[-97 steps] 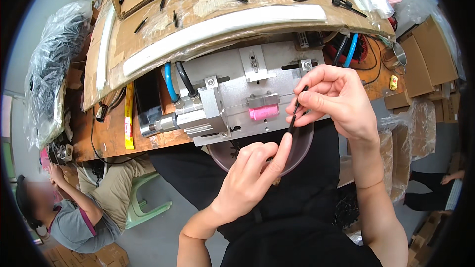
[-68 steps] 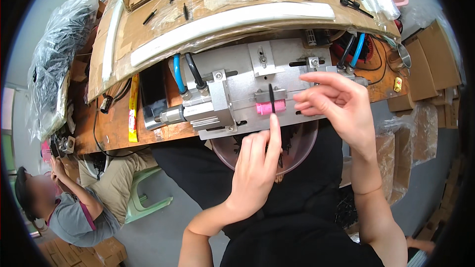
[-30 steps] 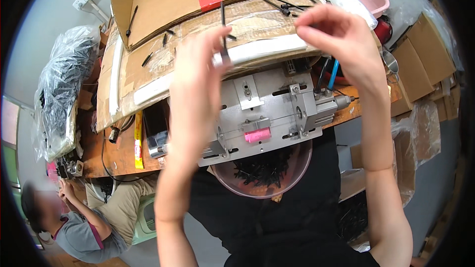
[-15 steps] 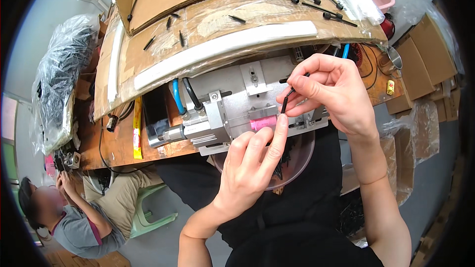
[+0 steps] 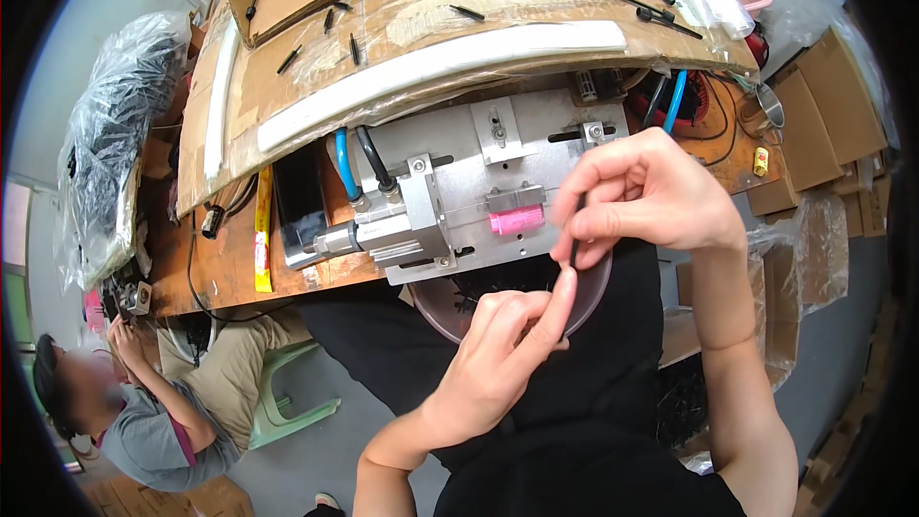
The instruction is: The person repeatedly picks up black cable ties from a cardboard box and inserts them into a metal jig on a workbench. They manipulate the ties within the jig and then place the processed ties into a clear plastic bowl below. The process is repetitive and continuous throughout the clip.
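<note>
Right hand (image 5: 643, 193) pinches 1 thin, straight black tie (image 5: 573, 251) between thumb and fingers; left hand (image 5: 498, 349), loosely curled, touches its lower end with a fingertip.

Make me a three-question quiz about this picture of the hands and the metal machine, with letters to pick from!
1. Where is the round clear bowl?
A. In the person's lap, under the hands
B. On the cardboard sheet
C. On the green stool

2. What colour is the small block on the metal machine?
A. Yellow
B. Pink
C. Green

3. What is the right hand doing?
A. Lying flat and empty
B. Pinching a thin black stick
C. Gripping the blue hose

Answers:
1. A, it sits below the machine's edge, against the dark clothes.
2. B, it shows bright pink against the grey plate.
3. B, its fingertips close on the stick, and the left hand touches the stick's lower end.
</note>
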Motion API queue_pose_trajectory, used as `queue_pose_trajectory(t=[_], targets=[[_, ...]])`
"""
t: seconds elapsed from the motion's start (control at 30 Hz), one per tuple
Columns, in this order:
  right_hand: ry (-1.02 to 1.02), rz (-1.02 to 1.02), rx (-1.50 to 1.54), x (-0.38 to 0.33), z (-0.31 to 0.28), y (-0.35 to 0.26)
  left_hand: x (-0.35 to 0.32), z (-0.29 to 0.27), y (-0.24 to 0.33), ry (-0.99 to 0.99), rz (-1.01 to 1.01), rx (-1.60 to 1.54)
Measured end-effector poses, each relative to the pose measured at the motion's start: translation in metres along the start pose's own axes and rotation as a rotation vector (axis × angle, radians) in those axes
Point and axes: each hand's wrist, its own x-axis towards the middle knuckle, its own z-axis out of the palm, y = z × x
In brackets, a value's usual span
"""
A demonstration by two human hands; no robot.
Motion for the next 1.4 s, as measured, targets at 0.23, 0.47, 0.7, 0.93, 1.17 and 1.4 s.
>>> queue_pose_trajectory(t=[0.23,0.47,0.7,0.93,1.17,1.4], targets=[[0.473,-0.240,-0.054,-0.014,0.020,0.025,0.001,0.046,-0.024,0.005,-0.224,0.472],[0.622,-0.327,-0.035,-0.028,0.022,0.030,0.009,0.043,-0.025,-0.075,-0.229,0.498],[0.694,-0.572,-0.486,0.022,0.017,0.001,0.008,0.031,-0.019,-0.094,-0.242,0.497],[0.737,-0.314,-1.270,0.144,-0.023,-0.041,0.057,-0.022,-0.005,0.226,-0.087,0.438],[0.889,-0.531,-0.737,0.044,-0.054,-0.031,0.197,-0.031,-0.057,0.366,0.144,0.332],[0.947,-0.583,-0.281,-0.005,-0.072,-0.004,0.282,0.002,-0.091,0.016,-0.137,0.366]])
